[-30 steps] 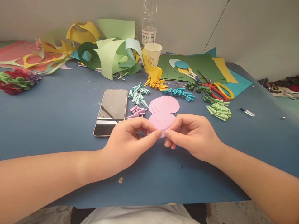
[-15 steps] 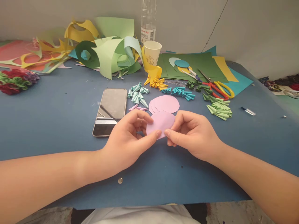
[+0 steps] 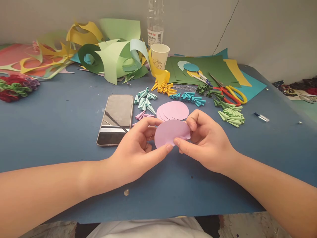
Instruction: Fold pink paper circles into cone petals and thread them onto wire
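Note:
A lilac paper circle (image 3: 170,130) is held between both hands, above the blue table. My left hand (image 3: 141,145) pinches its lower left edge, thumb in front and fingers behind. On the other side my right hand (image 3: 204,142) grips the lower right part, where the paper bends up slightly. A thin thread or needle seems to show by my left fingers, too fine to tell. Just beyond lies a fanned stack of pink-lilac paper circles (image 3: 177,110). Lilac paper cones (image 3: 143,115) rest close to my left fingertips.
A phone (image 3: 116,119) lies left of the hands. Behind are cone piles in light blue (image 3: 145,99), yellow (image 3: 164,87), blue (image 3: 189,97) and green (image 3: 232,115). Scissors (image 3: 229,94), a paper cup (image 3: 159,56), a bottle (image 3: 155,26) and paper scraps (image 3: 111,59) stand or lie farther back.
The lilac circle now shows more of its face, and its right side bends up by my right fingers. My right index finger has risen a little. The view has shifted slightly.

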Available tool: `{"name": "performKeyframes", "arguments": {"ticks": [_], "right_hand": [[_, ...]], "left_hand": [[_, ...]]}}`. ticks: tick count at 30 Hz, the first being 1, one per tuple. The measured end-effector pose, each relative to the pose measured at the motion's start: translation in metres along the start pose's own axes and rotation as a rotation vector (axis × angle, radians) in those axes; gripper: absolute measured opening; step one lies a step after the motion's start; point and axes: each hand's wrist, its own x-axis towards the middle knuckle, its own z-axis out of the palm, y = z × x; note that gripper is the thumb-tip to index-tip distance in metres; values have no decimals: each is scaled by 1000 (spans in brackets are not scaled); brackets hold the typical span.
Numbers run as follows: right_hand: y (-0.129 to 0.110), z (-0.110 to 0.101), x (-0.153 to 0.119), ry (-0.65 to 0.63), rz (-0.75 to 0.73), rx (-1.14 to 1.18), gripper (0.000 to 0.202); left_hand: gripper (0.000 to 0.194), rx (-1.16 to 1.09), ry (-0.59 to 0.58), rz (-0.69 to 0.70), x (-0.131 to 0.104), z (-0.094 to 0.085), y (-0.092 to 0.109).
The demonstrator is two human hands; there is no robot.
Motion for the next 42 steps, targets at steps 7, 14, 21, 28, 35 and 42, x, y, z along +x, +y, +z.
{"name": "performKeyframes", "arguments": {"ticks": [7,14,21,28,35,42], "right_hand": [[2,0,1,-6,9,-21,37],[1,4,1,-10,79,3,55],[0,6,1,-18,66,19,74],[-5,4,-3,-21,-3,-106,67],[-3,2,-2,-19,-40,-239,63],[-8,-12,9,104,-141,-331,60]], "left_hand": [[30,-16,23,-14,-1,1,1],[41,-24,44,-17,0,4,4],[46,-38,62,7,0,3,4],[44,2,3,-44,0,3,4],[51,39,29,-84,2,4,6],[42,80,104,-66,2,5,7]]}}
